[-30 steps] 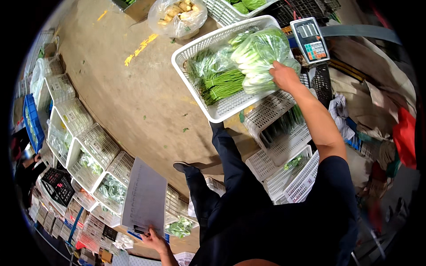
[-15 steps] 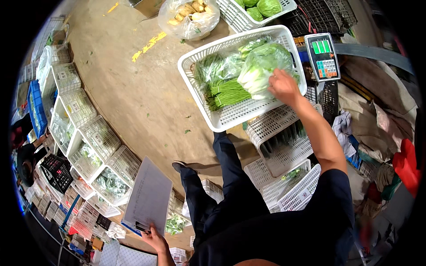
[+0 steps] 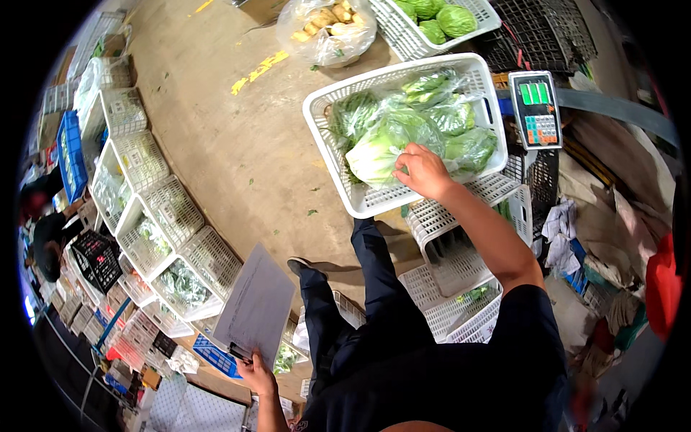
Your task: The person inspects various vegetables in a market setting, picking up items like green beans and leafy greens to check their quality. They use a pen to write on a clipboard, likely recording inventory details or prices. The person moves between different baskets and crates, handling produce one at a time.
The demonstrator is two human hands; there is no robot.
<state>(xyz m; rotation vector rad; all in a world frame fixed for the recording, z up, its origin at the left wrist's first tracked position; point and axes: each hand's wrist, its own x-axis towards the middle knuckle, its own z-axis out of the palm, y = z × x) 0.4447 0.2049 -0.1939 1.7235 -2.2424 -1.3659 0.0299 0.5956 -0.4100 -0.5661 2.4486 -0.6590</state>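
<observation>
The right hand (image 3: 423, 171) rests closed on a bagged cabbage (image 3: 385, 144) in the white basket (image 3: 475, 68), upper centre of the frame, its long side running left to right. The left hand (image 3: 253, 374), bottom left, grips a clipboard (image 3: 255, 306), well apart.

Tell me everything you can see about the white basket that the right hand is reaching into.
The white basket is a rectangular crate that looks like plastic, with slotted lattice walls, a solid rim and a hand slot in one end wall. It sits raised, apparently on the scale whose keypad display stands beside it, above stacked white crates. It holds clear bags of leafy greens. The right hand reaches over its near rim and rests on a bag of pale cabbage.
</observation>
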